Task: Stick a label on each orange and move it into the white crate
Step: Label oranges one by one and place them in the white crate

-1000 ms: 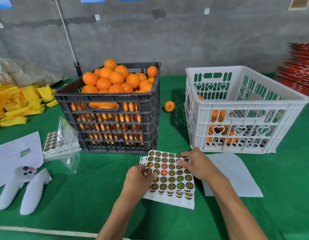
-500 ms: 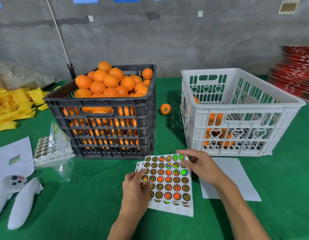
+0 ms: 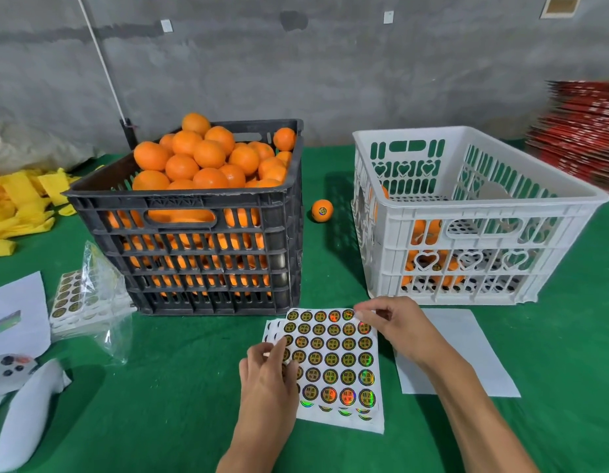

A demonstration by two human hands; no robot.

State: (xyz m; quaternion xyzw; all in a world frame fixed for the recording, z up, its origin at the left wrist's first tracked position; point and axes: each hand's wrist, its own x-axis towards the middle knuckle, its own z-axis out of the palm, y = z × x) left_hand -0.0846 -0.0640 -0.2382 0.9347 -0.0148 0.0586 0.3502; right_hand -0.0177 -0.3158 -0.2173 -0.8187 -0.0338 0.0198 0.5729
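A black crate [image 3: 180, 196] heaped with oranges [image 3: 207, 155] stands at the left. To its right is the white crate [image 3: 480, 208], with a few oranges [image 3: 420, 230] visible through its wall. One labelled orange [image 3: 322, 210] lies on the green cloth between the crates. In front of them lies a sheet of round shiny labels [image 3: 333, 360] on top of more sheets. My left hand [image 3: 265, 380] holds the sheet's left edge with bent fingers. My right hand [image 3: 395, 326] pinches a label at the sheet's top right corner.
A clear bag of label sheets [image 3: 81, 298] lies left of the black crate, with white paper [image 3: 16, 308] and white controllers [image 3: 19, 404] nearer me. Blank backing paper [image 3: 467, 356] lies right of the sheet. Yellow foam sleeves [image 3: 19, 203] lie far left and a red stack [image 3: 583, 131] far right.
My right hand has moved from the sheet's top middle to its top right corner and pinches a label there. My left hand has slid down the left edge.
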